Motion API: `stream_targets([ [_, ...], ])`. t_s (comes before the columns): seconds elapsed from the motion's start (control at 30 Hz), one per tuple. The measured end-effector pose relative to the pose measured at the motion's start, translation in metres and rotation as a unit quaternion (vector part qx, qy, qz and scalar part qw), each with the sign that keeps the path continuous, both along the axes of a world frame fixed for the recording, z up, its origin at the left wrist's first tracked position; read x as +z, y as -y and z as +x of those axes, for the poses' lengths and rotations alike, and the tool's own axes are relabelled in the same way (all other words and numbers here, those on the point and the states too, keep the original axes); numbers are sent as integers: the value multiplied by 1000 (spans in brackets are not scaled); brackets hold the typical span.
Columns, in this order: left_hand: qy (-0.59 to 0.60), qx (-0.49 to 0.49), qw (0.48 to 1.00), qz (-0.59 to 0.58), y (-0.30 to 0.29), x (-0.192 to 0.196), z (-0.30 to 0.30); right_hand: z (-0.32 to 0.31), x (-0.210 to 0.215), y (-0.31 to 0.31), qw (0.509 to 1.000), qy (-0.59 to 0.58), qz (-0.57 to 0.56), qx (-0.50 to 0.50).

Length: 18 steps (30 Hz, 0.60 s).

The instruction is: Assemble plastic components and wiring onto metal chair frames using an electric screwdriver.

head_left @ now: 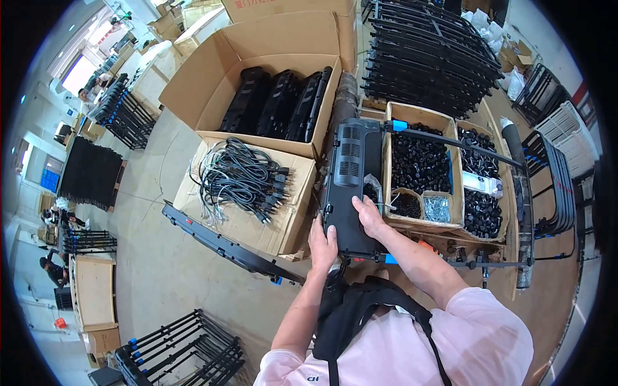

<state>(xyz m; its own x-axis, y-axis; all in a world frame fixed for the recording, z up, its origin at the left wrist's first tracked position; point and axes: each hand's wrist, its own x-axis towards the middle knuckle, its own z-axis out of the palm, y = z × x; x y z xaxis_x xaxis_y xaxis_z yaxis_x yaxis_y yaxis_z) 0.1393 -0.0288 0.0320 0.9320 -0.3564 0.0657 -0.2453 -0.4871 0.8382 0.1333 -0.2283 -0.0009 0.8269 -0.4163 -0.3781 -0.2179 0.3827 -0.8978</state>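
Observation:
A long black plastic housing (348,186) with vent slots at its far end lies in front of me. It appears joined to a black tubular frame (460,139) with blue bands, which reaches right across the boxes. My left hand (322,244) grips the housing's near left edge, thumb raised along the top. On the opposite edge, my right hand (370,217) holds it, thumb on top and the other fingers partly hidden. A small clear plastic bag (373,188) of dark parts sits beside that hand.
Coiled black cables (241,180) lie on a cardboard box (293,215) at left. Behind, an open carton (212,119) holds black covers. Wooden-framed bins at right hold black knobs (420,153) and a box of screws (436,208). Stacked black frames (428,55) stand at the far right.

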Motion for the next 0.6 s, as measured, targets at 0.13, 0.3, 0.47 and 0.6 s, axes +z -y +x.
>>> stream_targets([
  [0.13, -19, -15, 999, -31, -8, -6, 1, -3, 14, -8, 995, -40, -92, 22],
  [0.3, -38, -32, 998, -40, -11, -5, -1, -9, 26, -11, 993, -58, -104, 25],
  [0.47, -49, -36, 997, -50, -10, -1, -2, -10, 31, -8, 992, -56, -102, 46],
  [0.6, -65, -57, 996, -39, -10, 3, 0, -14, 31, 2, 991, -65, -94, 67],
])
